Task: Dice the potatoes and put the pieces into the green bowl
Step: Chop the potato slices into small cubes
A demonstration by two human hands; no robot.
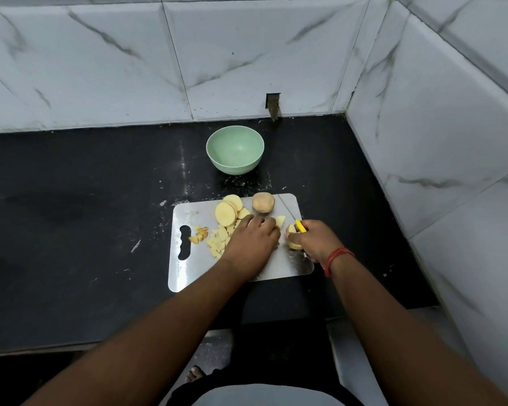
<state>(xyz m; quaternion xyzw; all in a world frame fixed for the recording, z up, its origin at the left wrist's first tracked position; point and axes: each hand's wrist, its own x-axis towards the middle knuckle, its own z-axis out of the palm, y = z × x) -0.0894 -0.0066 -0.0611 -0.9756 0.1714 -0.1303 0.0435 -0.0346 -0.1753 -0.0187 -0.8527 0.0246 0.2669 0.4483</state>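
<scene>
The right hand (313,240) has its fingers curled round the yellow handle of a knife (299,226), the thin blade running up and away across the board. The left hand (254,240) lies over the cut potato; its fingertips are hidden beneath the knuckles, so I cannot tell whether they pinch a piece or only press down. Between the hands sit a pale wedge (280,220) and a chunk (292,238) against the right fingers.

Further out on the steel cutting board (279,265): round slices (228,210) fanned together, a heap of diced pieces (217,243), and one whole unpeeled potato (263,202) at the far edge. The green bowl (235,150) stands beyond the board on the black counter (71,200), holding nothing as yet.

Cut potato should be firm but wet and slick — on bare steel it may skate, so pinning each slice flat-side down looks wisest. The dice are light — best scooped together.
</scene>
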